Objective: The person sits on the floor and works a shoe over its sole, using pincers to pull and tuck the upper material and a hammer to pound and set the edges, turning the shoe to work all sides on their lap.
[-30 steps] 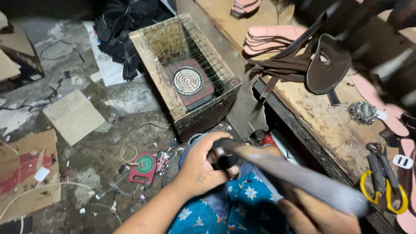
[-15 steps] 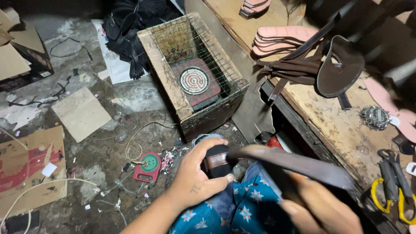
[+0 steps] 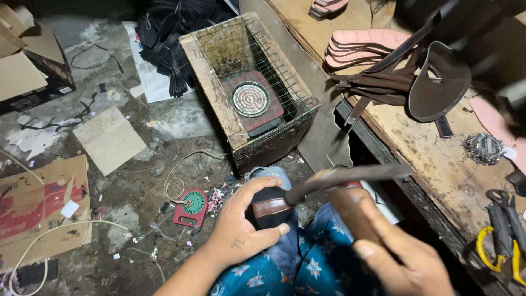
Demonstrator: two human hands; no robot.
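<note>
My left hand [image 3: 238, 230] grips a dark shoe piece with a brown leather strap [image 3: 269, 207] across it, held against my knee in blue star-patterned cloth [image 3: 298, 263]. My right hand [image 3: 397, 260] is closed around the wooden handle of a hammer [image 3: 345, 176]; its blurred head hangs just above and right of the strap. The hammer's handle end is hidden in my fist.
A wooden box with wire mesh [image 3: 249, 87] holds a coil heater [image 3: 249, 98] ahead on the floor. A workbench [image 3: 433, 159] at right carries pink soles [image 3: 361, 44], dark straps [image 3: 383, 82], yellow-handled scissors [image 3: 501, 241]. Cardboard [image 3: 109, 140], cables and a small red fan part [image 3: 192, 207] litter the floor.
The hammer has swung from a downward slant to a raised, nearly level position above the strap. My left hand keeps its hold on the shoe piece. The view shifted slightly.
</note>
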